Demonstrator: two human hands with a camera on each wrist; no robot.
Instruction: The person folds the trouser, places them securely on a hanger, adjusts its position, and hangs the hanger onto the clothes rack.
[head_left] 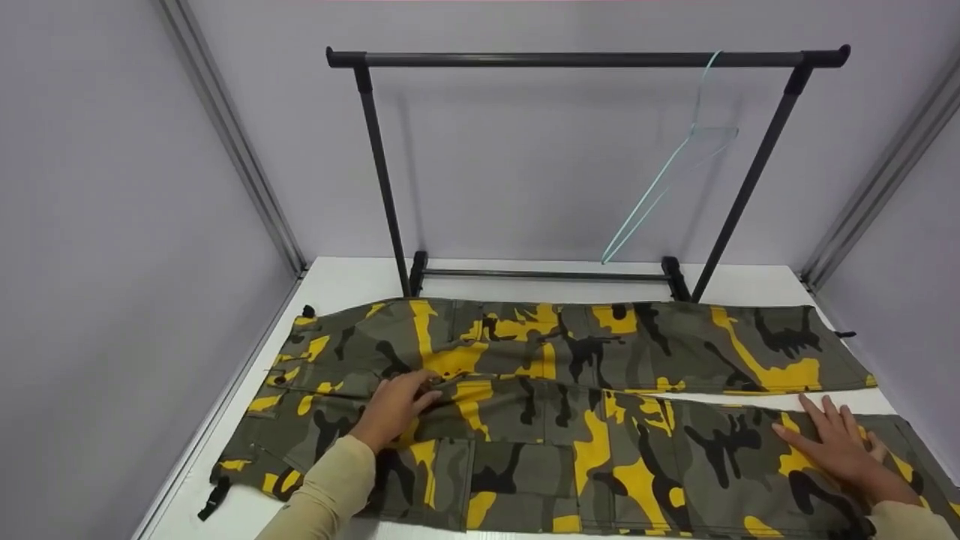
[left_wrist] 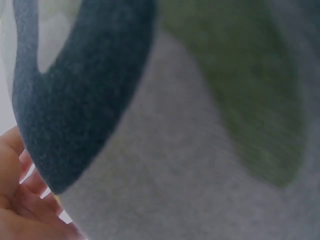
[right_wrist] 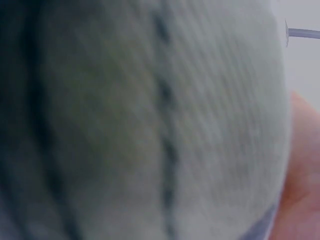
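Only the head view gets everything in: camo trousers point(head_left: 540, 409) laid flat across the white desk point(head_left: 349, 277), with a black rack point(head_left: 570, 59) behind and a thin aqua hanger point(head_left: 660, 178) on its bar. The wrist cams are mostly blurry close-up cloth, though the left one does catch some bent fingers at the edge. Left hand point(head_left: 397, 407) is on the trousers around the crotch; can't tell if that grip is pinching fabric or just resting. Right hand point(head_left: 836, 446) is spread on the near leg, grip released. Trousers are grey-green, black and bright yellow, waist to the left, legs slightly parted, creased by the left hand, black buckle point(head_left: 216, 499) dangling off the near waist corner.
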